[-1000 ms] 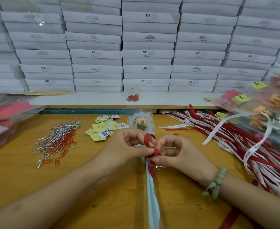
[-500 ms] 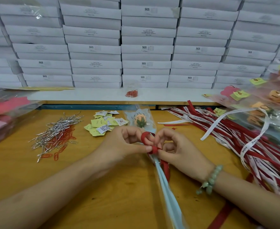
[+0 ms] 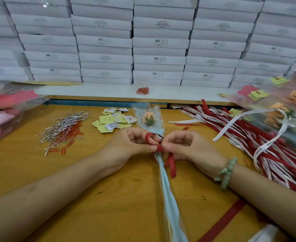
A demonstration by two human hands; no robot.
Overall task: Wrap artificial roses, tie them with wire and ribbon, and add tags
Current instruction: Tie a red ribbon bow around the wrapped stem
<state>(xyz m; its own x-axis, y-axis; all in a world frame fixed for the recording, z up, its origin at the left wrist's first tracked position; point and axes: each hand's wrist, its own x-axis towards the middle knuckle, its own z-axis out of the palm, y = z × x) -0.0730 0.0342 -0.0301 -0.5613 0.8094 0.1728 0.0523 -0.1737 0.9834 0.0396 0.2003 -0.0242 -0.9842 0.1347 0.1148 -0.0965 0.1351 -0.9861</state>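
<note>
A wooden table (image 3: 108, 198) is backed by stacked white boxes (image 3: 161, 42) printed "SGS". At its centre, a red ribbon (image 3: 171, 165) is pinched by the left hand (image 3: 131, 145) and right hand (image 3: 187, 147) around a wrapped rose (image 3: 148, 118) lettered "LOVE".

Wooden table (image 3: 21, 172) with wire ties (image 3: 61, 126), paper clips (image 3: 68, 142), tags (image 3: 113, 120), ribbons (image 3: 248, 137), 1 wrapped rose (image 3: 149, 117)
</note>
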